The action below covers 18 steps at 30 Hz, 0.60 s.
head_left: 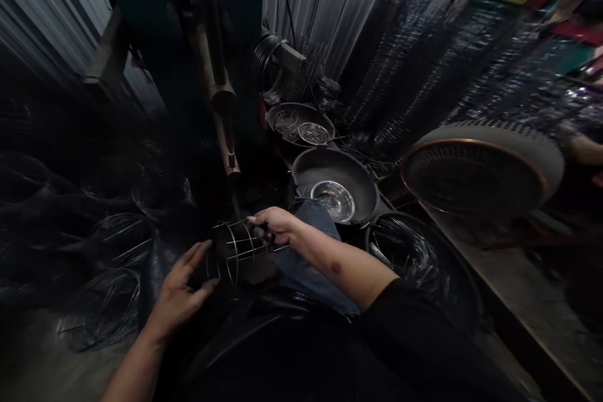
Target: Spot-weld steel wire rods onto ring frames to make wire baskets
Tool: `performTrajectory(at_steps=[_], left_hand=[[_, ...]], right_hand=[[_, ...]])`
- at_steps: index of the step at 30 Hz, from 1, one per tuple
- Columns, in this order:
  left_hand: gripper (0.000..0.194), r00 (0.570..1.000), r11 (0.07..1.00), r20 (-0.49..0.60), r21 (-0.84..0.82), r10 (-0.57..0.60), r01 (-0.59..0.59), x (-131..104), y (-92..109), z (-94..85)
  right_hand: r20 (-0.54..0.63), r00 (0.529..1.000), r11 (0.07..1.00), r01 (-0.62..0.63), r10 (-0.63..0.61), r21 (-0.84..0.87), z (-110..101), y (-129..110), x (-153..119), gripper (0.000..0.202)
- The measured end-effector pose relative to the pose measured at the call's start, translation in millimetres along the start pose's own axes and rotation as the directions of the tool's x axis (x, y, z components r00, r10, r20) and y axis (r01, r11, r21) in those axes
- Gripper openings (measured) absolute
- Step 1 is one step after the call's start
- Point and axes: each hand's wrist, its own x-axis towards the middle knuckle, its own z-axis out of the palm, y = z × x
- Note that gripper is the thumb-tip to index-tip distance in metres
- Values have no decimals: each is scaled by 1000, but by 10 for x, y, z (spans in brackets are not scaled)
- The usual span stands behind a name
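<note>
A cylindrical wire frame (240, 242) of thin metal rings and rods lies sideways in front of me. My right hand (276, 226) grips its right part, with the fingers curled round the wires. At the left end of the frame is my left hand (183, 286), its thumb and fingers spread apart around the end ring; whether they touch the wire is too dark to tell. Just beyond the frame, a dark upright machine with a rod (229, 160) points down towards it.
A large grey bowl (360, 182) holds a shiny metal dish (346, 198) of small wire pieces. Behind it sits another bowl (299, 108). A round fan (475, 173) stands right. Wire coils (409, 251) lie near my right arm; wire frames (113, 295) are piled left.
</note>
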Motion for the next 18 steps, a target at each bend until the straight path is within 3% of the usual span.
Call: performTrajectory(at_steps=[1, 3, 5, 8, 10, 12, 14, 15, 16, 17, 18], left_hand=[[67, 987, 987, 44, 39, 154, -155, 2, -7, 20], [73, 933, 933, 110, 72, 343, -352, 28, -18, 35], [79, 896, 904, 177, 57, 408, -423, 64, -8, 14], [88, 885, 913, 267, 42, 381, -405, 98, 42, -6], [98, 917, 922, 195, 108, 348, -373, 100, 70, 52], [99, 943, 928, 43, 165, 331, -333, 95, 70, 158], [90, 943, 939, -92, 165, 319, -302, 99, 41, 255], [86, 942, 948, -146, 152, 302, -280, 107, 20, 283], [85, 944, 960, -193, 140, 268, -244, 120, -3, 293], [86, 947, 974, -238, 129, 215, -188, 137, -25, 286], [90, 947, 985, -283, 117, 152, -123, 156, -43, 268]], right_hand=[[10, 1000, 999, -25, 25, -27, 1, -18, 12, 30], [35, 998, 996, -48, 51, -80, 19, -27, 28, 30], [45, 997, 992, -62, 67, -110, 39, -38, 47, 32], [25, 995, 989, -93, 97, -118, 60, -92, 115, 35], [15, 994, 985, -103, 106, -141, 82, -143, 185, 35], [-5, 996, 973, -84, 85, -215, 105, -205, 247, 35], [-35, 999, 933, 16, -30, -359, 99, -286, 260, 36], [-61, 987, 889, 106, -148, -445, 74, -331, 239, 35], [-97, 946, 827, 216, -309, -519, 35, -374, 199, 32], [-142, 862, 752, 332, -487, -569, -15, -409, 144, 26], [-188, 746, 683, 437, -638, -585, -71, -427, 81, 20]])
